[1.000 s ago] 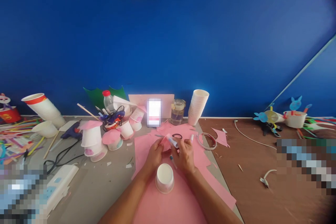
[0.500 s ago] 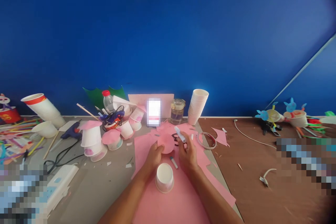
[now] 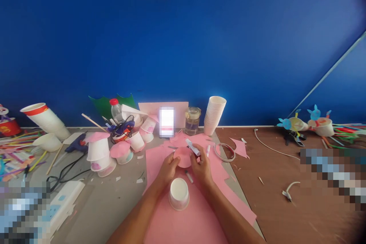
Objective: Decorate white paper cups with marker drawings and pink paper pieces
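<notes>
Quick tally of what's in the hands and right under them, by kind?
Pink paper circle, held by left hand and right hand: 1
Glue stick, in the right hand: 1
Upturned white cup: 1
Cap on the pink sheet: 1
Total: 4

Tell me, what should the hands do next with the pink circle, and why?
Probably lower the pink circle onto the upturned paper cup. Both the left hand and right hand hold it just above the cup, and the right hand also grips a glue stick.
</notes>
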The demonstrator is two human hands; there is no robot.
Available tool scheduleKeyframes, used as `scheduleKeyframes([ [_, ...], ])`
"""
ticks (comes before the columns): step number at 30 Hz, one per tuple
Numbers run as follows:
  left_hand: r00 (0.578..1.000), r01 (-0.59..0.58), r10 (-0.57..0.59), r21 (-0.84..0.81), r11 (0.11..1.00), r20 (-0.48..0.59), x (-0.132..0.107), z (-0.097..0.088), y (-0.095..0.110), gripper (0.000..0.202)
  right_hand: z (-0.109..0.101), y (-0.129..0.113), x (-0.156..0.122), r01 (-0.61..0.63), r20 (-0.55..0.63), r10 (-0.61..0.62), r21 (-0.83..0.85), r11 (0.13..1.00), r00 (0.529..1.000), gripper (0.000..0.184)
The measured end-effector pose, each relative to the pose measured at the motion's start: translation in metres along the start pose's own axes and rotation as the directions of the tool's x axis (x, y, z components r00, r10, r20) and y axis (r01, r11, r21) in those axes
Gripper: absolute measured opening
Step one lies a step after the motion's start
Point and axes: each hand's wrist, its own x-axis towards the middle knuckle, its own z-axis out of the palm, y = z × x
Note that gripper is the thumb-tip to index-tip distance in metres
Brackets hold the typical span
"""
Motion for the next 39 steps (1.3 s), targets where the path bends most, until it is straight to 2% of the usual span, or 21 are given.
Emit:
scheduleKeyframes([
  [8,0.990,-0.093,0.091,-0.011,0.996,-0.112,0.007,-0.002,-0.001,0.031,0.009,-0.006,-0.008,-0.114,0.054,0.108,0.115,0.987,0.993,0.028],
  [14,0.978,-0.150,0.145,-0.028,0.988,-0.148,0.006,-0.001,-0.002,0.037,0.014,-0.004,-0.010,-0.204,0.069,0.194,0.201,0.958,0.979,0.029],
  [17,0.984,-0.160,0.155,-0.053,0.986,-0.088,0.003,0.004,0.001,0.035,0.014,0.000,-0.008,-0.274,0.015,0.282,0.287,0.918,0.959,0.031],
  [20,0.985,-0.173,0.173,-0.030,0.984,-0.017,-0.001,0.008,0.006,0.029,0.015,0.002,-0.007,-0.372,0.008,0.396,0.362,0.855,0.918,0.034],
  [24,0.987,-0.144,0.150,0.097,0.985,-0.062,-0.003,0.007,0.004,0.027,0.016,-0.001,-0.007,-0.432,0.027,0.462,0.410,0.803,0.886,0.035],
  [26,0.987,-0.114,0.127,0.134,0.984,-0.095,-0.002,0.005,0.000,0.034,0.015,-0.003,-0.007,-0.405,0.024,0.440,0.435,0.804,0.898,0.036],
  [29,0.985,-0.088,0.107,0.138,0.986,-0.132,0.000,0.004,-0.006,0.037,0.011,-0.004,-0.006,-0.298,-0.048,0.356,0.451,0.841,0.933,0.038],
  [33,0.980,-0.073,0.093,0.119,0.990,-0.174,0.001,0.004,-0.006,0.036,0.004,-0.008,-0.006,-0.130,-0.144,0.192,0.355,0.926,0.971,0.032],
  [36,0.981,-0.075,0.089,0.087,0.993,-0.175,0.000,0.005,-0.002,0.033,0.001,-0.013,-0.011,0.002,-0.116,0.023,0.211,0.977,0.993,0.023],
  [39,0.982,-0.070,0.078,0.057,0.996,-0.171,-0.001,0.004,0.001,0.028,0.001,-0.018,-0.016,0.148,-0.029,-0.147,0.060,0.987,0.989,0.021],
])
